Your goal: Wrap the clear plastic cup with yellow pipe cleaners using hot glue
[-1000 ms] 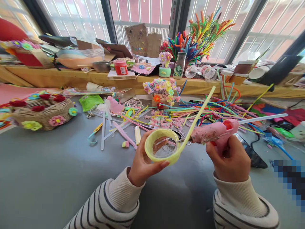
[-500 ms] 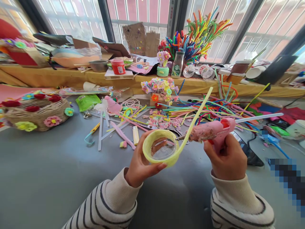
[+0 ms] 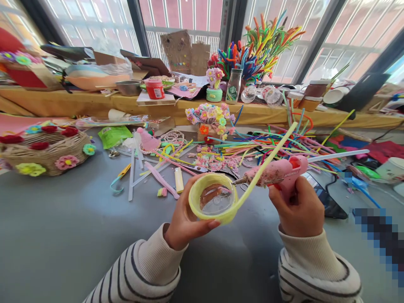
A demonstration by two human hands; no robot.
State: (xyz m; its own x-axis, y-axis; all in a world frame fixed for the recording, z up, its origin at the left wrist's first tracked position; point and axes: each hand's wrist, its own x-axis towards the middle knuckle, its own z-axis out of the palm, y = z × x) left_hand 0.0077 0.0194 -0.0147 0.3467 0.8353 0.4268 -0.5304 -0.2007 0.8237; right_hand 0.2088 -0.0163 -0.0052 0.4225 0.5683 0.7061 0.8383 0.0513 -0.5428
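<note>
My left hand point(image 3: 186, 216) is wrapped round a small clear plastic cup point(image 3: 217, 205) whose side is covered with yellow pipe cleaner. The cup's mouth tilts toward me. From its right side the loose end of the yellow pipe cleaner point(image 3: 268, 162) sticks up and to the right. In my right hand point(image 3: 298, 208) is a pink hot glue gun point(image 3: 288, 172), with a white glue stick point(image 3: 339, 155) poking out of its back. The metal nozzle is at the cup's upper right rim; whether it touches cannot be made out.
Loose pipe cleaners point(image 3: 240, 145), a yellow lighter point(image 3: 179, 180) and glue sticks point(image 3: 131, 176) lie beyond the cup. A woven basket with flowers point(image 3: 47, 151) stands at left. A dark phone-like device point(image 3: 330, 198) lies right of my right hand. Jars and a glass bottle point(image 3: 234, 86) line the back ledge.
The loose pipe cleaner end has swung lower and to the right. The glue gun's nozzle has shifted slightly left along the cup's rim. Both hands keep their grip.
</note>
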